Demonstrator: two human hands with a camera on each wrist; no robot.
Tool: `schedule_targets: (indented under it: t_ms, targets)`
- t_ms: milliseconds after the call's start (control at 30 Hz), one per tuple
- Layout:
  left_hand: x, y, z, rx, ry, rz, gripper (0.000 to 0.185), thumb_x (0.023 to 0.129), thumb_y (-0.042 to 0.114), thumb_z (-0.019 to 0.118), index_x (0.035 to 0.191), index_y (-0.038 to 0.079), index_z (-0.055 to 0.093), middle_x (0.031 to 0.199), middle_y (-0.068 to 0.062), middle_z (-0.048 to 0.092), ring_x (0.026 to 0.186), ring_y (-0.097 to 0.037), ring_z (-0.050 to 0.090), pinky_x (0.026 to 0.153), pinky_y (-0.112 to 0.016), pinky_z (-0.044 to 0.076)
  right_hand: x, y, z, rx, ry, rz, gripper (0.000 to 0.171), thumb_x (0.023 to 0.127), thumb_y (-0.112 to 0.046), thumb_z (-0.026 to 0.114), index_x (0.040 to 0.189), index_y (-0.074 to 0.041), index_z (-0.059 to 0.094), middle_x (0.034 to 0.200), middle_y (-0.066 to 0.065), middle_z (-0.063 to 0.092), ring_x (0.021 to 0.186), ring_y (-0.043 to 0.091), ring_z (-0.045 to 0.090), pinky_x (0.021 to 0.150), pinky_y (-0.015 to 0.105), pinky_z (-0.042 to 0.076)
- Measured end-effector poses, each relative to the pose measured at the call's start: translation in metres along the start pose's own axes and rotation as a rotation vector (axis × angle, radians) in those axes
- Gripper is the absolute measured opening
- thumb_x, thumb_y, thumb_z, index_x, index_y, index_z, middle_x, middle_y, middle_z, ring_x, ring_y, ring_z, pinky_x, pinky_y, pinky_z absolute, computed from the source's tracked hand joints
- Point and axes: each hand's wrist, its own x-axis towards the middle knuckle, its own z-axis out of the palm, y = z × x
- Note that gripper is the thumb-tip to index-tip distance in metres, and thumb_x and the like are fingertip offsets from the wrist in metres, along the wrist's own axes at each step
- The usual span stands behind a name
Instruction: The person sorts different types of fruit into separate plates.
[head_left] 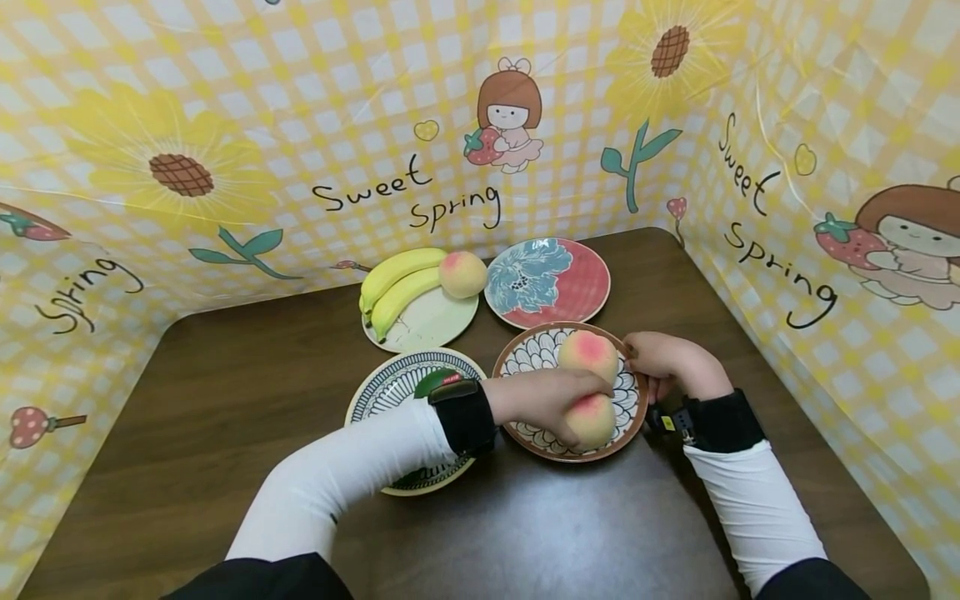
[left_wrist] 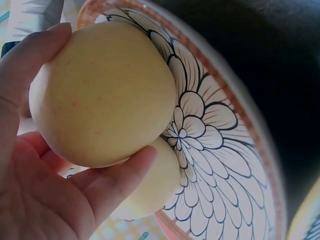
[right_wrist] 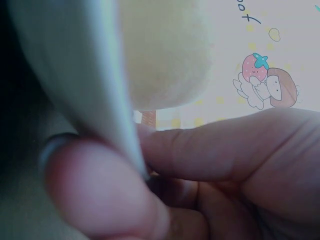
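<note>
Left hand [head_left: 536,398] grips a peach [left_wrist: 102,95] over the plate [head_left: 633,400]; right hand [head_left: 663,360] pinches its rim. Placing step; release needs care beside second peach [head_left: 588,352].

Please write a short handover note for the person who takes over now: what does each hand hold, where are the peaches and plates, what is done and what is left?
Left hand: grips a peach over the brown-rimmed petal plate.
Right hand: pinches that plate's rim.
Second peach lies on the same plate, at its far side.
Third peach sits with bananas on the pale plate.
Red flower plate: nothing on it.
Done: one peach on the petal plate. Left: held peach not released; whether it touches the plate is unclear.
</note>
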Motion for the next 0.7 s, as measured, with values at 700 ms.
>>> schedule_targets:
  t_ms: [700]
  targets:
    - [-0.034,-0.015,-0.055,-0.071,0.194,-0.082,0.072,0.098,0.030,0.070,0.159,0.012,0.037,0.161,-0.008,0.046,0.148,-0.023,0.046,0.124,-0.038,0.035,0.000,0.001,0.000,-0.010,-0.001,-0.009,0.023,0.107,-0.004,0.040,0.122,0.013,0.044,0.066,0.013,0.066,0.048,0.008,0.062,0.050,0.026,0.055]
